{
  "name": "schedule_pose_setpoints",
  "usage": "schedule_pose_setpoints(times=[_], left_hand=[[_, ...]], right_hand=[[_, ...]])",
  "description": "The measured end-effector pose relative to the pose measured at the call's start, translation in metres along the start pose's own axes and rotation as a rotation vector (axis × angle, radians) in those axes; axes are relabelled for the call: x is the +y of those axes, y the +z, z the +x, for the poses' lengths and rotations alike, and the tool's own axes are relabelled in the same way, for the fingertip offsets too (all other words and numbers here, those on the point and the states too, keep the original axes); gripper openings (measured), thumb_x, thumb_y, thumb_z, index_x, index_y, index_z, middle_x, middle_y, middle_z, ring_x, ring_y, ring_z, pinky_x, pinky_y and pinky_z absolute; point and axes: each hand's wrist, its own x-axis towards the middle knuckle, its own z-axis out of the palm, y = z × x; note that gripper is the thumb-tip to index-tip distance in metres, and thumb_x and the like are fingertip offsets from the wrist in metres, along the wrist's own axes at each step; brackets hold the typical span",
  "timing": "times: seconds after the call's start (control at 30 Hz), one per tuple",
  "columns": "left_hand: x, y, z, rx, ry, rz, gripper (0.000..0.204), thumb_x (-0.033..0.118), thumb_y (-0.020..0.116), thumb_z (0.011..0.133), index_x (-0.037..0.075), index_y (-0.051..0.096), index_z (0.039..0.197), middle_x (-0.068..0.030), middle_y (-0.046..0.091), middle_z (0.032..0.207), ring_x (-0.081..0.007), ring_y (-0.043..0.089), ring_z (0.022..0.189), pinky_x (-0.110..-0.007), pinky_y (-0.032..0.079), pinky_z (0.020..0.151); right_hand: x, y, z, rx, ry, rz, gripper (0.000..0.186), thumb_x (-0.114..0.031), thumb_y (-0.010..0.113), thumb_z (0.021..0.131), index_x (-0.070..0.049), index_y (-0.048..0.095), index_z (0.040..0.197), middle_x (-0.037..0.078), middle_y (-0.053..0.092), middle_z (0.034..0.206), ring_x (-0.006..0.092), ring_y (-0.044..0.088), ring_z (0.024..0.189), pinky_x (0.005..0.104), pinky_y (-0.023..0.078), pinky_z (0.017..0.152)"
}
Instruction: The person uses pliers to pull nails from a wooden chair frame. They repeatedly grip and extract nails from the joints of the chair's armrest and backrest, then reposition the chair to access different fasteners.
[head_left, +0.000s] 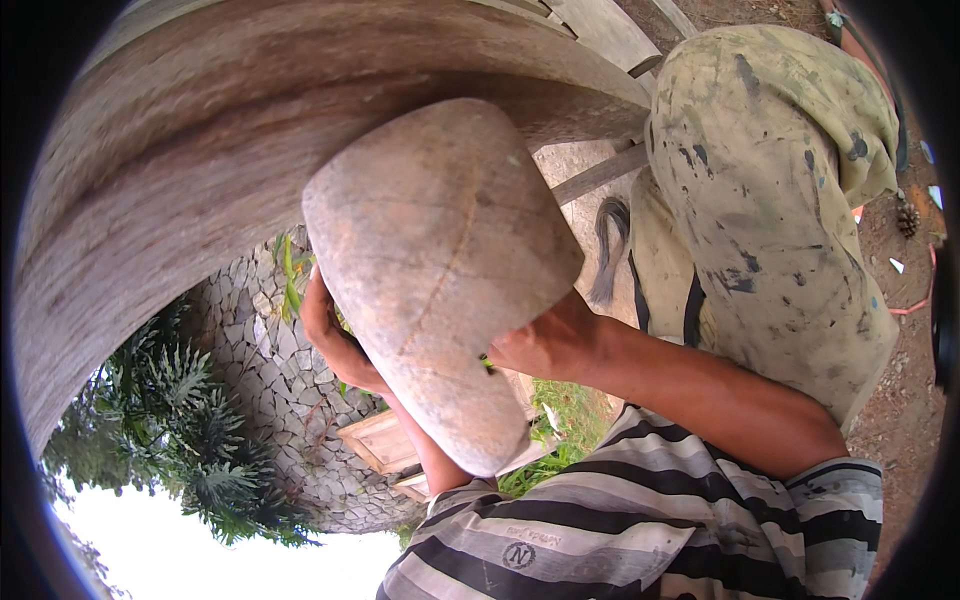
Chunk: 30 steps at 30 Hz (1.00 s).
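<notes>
A broad, flat, greyish-brown slab (430,230) fills the middle of the view, tilted, with rounded corners and a reddish line running along it. Whether it is stone or wood I cannot tell. It narrows toward my chest, with a notch on its right side. My left hand (335,330) is closed on the left edge, some fingers hidden behind the slab. At the notch, my right hand (545,338) grips the right edge, its fingertips mostly out of sight. The slab's far end overlaps a large weathered wooden plank (200,140) in view; contact between them is unclear.
My bent knee in stained khaki trousers (770,170) rises at the right. A dark bundle of fibres (609,245) lies beside it. Leafy plants (205,430), a stone-patterned surface (270,370) and a wooden frame (385,438) show at lower left. A pine cone (908,219) lies on the dirt.
</notes>
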Motion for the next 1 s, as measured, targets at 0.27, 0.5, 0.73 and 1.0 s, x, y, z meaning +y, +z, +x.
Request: schedule_pose_setpoints(times=[0.27, 0.5, 0.73, 1.0], left_hand=[[-0.022, -0.014, -0.007, -0.001, 0.043, 0.1, 0.065, 0.029, 0.08, 0.085, -0.004, 0.055, 0.135, -0.0186, 0.065, 0.126, -0.0267, 0.065, 0.113, -0.04, 0.051, 0.101], [-0.028, -0.013, -0.011, 0.003, 0.116, 0.185, 0.08, 0.047, 0.081, 0.08, -0.008, 0.056, 0.133, -0.0203, 0.065, 0.123, -0.0285, 0.066, 0.108, -0.042, 0.054, 0.096], [-0.031, -0.013, -0.011, 0.016, 0.169, 0.247, 0.098, 0.065, 0.082, 0.075, -0.011, 0.056, 0.131, -0.022, 0.066, 0.12, -0.0303, 0.068, 0.103, -0.043, 0.056, 0.091], [-0.025, -0.01, -0.011, -0.007, 0.166, 0.289, 0.102, 0.067, 0.082, 0.073, -0.011, 0.055, 0.133, -0.0222, 0.066, 0.123, -0.0324, 0.069, 0.103, -0.044, 0.057, 0.09]], right_hand=[[0.005, 0.007, -0.005, -0.146, 0.042, 0.031, 0.058, -0.003, 0.069, 0.087, -0.008, 0.057, 0.144, 0.006, 0.071, 0.108, 0.0198, 0.069, 0.091, 0.035, 0.061, 0.077], [0.004, 0.009, -0.006, -0.042, 0.003, 0.023, 0.057, -0.001, 0.069, 0.086, -0.008, 0.059, 0.141, 0.006, 0.072, 0.108, 0.0197, 0.069, 0.09, 0.0341, 0.062, 0.075], [0.0, 0.005, -0.006, 0.085, -0.016, 0.035, 0.058, 0.005, 0.068, 0.083, -0.007, 0.06, 0.139, 0.009, 0.074, 0.112, 0.0215, 0.073, 0.093, 0.0344, 0.063, 0.071], [0.006, 0.003, -0.006, 0.113, -0.01, 0.085, 0.06, 0.006, 0.069, 0.081, -0.008, 0.06, 0.138, 0.009, 0.075, 0.105, 0.0225, 0.074, 0.089, 0.0343, 0.063, 0.069]])
